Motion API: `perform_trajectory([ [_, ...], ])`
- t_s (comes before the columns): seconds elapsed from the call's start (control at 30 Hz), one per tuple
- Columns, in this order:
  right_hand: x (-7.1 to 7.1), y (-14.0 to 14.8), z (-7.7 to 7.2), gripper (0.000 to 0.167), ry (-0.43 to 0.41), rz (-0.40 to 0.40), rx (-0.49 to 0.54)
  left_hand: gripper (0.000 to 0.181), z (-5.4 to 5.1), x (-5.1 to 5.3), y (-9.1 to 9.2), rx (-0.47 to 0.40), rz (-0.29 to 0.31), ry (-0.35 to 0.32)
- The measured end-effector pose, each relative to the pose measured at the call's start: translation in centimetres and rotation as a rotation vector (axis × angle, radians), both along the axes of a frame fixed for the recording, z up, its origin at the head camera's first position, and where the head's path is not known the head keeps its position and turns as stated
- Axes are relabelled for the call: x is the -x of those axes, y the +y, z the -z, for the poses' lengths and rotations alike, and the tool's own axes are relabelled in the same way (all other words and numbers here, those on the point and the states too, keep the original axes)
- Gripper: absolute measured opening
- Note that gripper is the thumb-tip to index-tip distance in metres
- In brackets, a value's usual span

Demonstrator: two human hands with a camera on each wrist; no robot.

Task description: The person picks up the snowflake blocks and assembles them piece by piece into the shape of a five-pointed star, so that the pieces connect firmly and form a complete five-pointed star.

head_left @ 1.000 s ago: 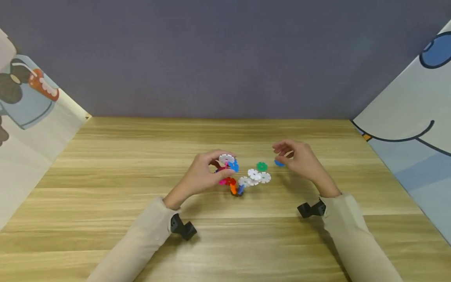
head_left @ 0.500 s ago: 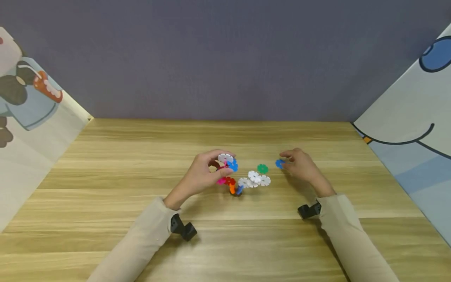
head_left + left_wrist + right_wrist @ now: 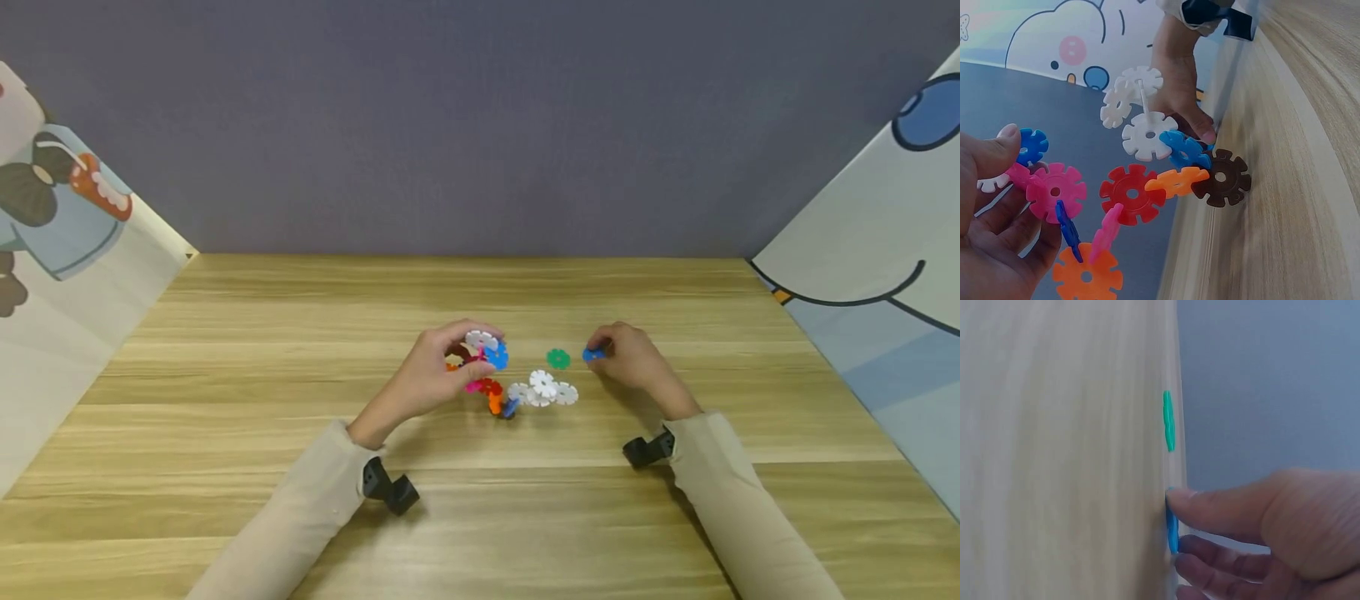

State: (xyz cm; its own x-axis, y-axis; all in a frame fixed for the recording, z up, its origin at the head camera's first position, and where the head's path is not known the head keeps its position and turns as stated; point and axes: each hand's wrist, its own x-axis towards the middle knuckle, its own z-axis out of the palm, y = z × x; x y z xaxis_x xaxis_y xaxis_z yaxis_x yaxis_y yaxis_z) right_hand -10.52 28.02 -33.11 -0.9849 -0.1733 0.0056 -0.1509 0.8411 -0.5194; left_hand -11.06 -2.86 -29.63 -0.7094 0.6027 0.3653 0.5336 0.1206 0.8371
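Note:
My left hand [image 3: 435, 371] grips one end of a linked chain of notched plastic snowflake discs, with thumb and fingers about a blue disc [image 3: 496, 355] and a white one [image 3: 481, 340]. From there the chain bends through pink, dark blue, orange and red discs [image 3: 1132, 194] to a brown disc [image 3: 1222, 178] low by the table. Several white discs [image 3: 543, 384] form its other end. My right hand [image 3: 637, 362] pinches a loose blue snowflake disc [image 3: 1172, 525] between thumb and fingertips, at the tabletop. Part of that disc is hidden by the fingers.
A loose green snowflake disc [image 3: 558, 358] lies flat on the wooden table [image 3: 480, 517], just left of the right hand. A grey panel [image 3: 480, 125] stands behind the table. Cartoon-printed panels [image 3: 847, 242] flank both sides.
My right hand has come down to the loose blue disc, and its fingers have closed on it, shifting it slightly left. The left hand stays nearly still with the chain.

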Motion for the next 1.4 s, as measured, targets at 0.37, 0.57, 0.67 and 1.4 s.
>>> perform_trajectory([
  [0.37, -0.1, -1.1, -0.9, 0.020, -0.148, 0.064, -0.041, 0.032, 0.1, 0.1, 0.1, 0.013, 0.007, -0.008],
  [0.57, 0.0, -1.1, -0.7, 0.030, -0.138, 0.053, -0.028, 0.032, 0.0, 0.0, 0.0, 0.003, 0.017, 0.005],
  [0.67, 0.0, -1.0, -0.7, 0.025, -0.150, 0.054, -0.012, 0.031, 0.0, 0.0, 0.0, 0.000, 0.021, 0.010],
  [1.4, -2.5, -4.0, -6.0, 0.008, 0.064, -0.057, 0.090, 0.033, 0.1, 0.0, 0.0, 0.001, 0.020, -0.004],
])
